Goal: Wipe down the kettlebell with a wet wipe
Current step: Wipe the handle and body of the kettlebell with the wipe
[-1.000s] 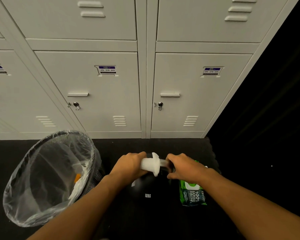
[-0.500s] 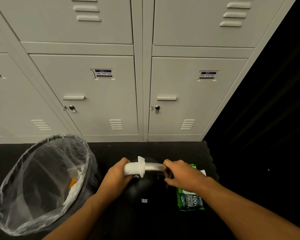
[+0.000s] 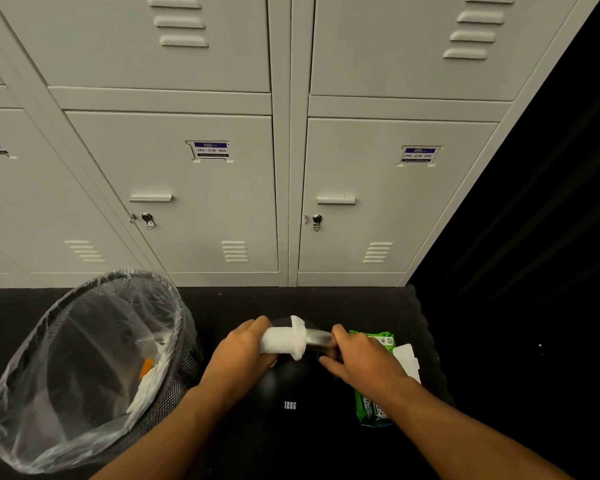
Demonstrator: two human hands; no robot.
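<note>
The kettlebell (image 3: 288, 386) is black and sits on the black floor (image 3: 278, 303), so I can hardly see its round body. Only the small white "12KG" on its front and the shiny handle (image 3: 317, 338) show well. It sits in front of me, between the bin and the green pack.

My left hand (image 3: 243, 351) is curled around the white wet wipe (image 3: 283, 339), which is wrapped round the left part of the handle. My fingers are hidden behind it. My right hand (image 3: 357, 358) grips the right end of the handle, and its fingertips are tucked under, so I cannot see them.

The green pack of wipes (image 3: 374, 407) lies just to the right of the kettlebell. My right wrist covers its middle. Its white flap (image 3: 407, 358) looks open.

The black mesh bin (image 3: 187, 372) stands on my left and leans in this view. It has a clear bag (image 3: 84, 358) in it. Inside I see something white and crumpled and a bit of orange, but I cannot tell what they are.

Grey lockers (image 3: 205, 202) stand behind. The far right is too dark to see.
</note>
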